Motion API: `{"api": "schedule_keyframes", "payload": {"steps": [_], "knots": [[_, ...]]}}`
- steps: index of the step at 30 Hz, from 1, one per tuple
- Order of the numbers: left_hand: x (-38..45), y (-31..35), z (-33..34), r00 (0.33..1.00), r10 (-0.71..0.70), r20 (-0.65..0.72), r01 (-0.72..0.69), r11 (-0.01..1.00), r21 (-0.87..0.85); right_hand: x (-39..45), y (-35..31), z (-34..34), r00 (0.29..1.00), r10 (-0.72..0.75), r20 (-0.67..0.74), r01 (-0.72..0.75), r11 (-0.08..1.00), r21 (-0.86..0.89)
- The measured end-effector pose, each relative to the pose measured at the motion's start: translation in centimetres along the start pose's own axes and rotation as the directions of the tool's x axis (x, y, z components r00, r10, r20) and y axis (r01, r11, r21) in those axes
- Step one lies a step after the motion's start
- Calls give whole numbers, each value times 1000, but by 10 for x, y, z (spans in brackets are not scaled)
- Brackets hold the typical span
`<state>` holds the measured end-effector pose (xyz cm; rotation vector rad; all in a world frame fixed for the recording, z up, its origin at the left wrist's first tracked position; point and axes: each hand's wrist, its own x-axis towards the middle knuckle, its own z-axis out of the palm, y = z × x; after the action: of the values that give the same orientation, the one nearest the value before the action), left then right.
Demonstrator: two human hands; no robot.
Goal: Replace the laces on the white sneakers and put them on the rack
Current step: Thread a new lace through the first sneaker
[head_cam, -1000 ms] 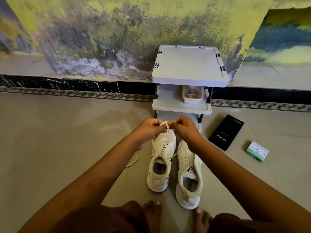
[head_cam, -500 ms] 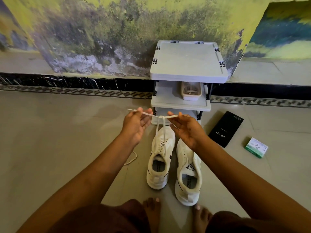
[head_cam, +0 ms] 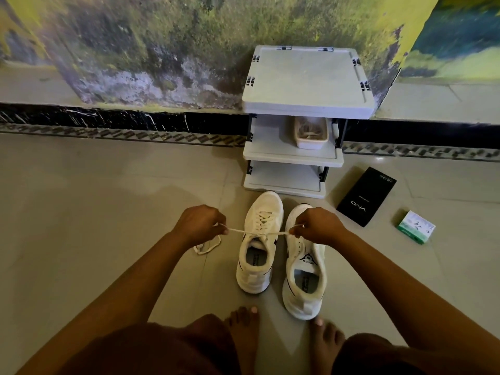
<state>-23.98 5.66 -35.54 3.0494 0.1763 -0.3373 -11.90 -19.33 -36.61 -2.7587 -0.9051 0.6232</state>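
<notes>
Two white sneakers stand side by side on the floor, toes toward the rack. The left sneaker (head_cam: 258, 244) is laced with a white lace (head_cam: 266, 233). My left hand (head_cam: 200, 224) and my right hand (head_cam: 316, 226) each pinch one end of that lace and hold it taut across the shoe's top eyelets. The right sneaker (head_cam: 304, 269) shows no lace; its toe is partly hidden by my right hand. A loose white lace (head_cam: 207, 246) lies on the floor below my left hand. The white three-tier rack (head_cam: 305, 85) stands just beyond the shoes, against the wall.
A small white tray (head_cam: 311, 133) sits on the rack's middle shelf. A black phone box (head_cam: 365, 197) and a small green-and-white box (head_cam: 415, 227) lie on the floor right of the shoes. My bare feet (head_cam: 243, 331) rest just behind the sneakers. Tiled floor extends left.
My hands moved from the left sneaker's toe back to its top eyelets, drawing the lace ends apart sideways. The view shifted, so the shoes sit lower in the frame.
</notes>
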Motion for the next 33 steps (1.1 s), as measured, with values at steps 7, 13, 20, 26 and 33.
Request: {"api": "schedule_keyframes", "payload": {"steps": [7, 13, 20, 26, 33], "knots": [[2, -13, 27, 933, -354, 56, 357, 932, -61, -1, 2, 17, 997, 82, -10, -82, 966, -244], [8, 15, 53, 979, -163, 125, 199, 901, -385, 3, -30, 37, 997, -49, -54, 40, 986, -161], [15, 55, 58, 987, -140, 81, 162, 856, -491, 1, -54, 59, 995, -81, -49, 83, 996, 36], [8, 61, 59, 985, -169, 44, 169, 862, -478, -4, -45, 57, 996, -44, -73, 52, 993, 104], [9, 48, 49, 998, -63, 15, 65, 939, -337, -3, -37, 51, 996, -63, -59, 69, 992, 107]]}}
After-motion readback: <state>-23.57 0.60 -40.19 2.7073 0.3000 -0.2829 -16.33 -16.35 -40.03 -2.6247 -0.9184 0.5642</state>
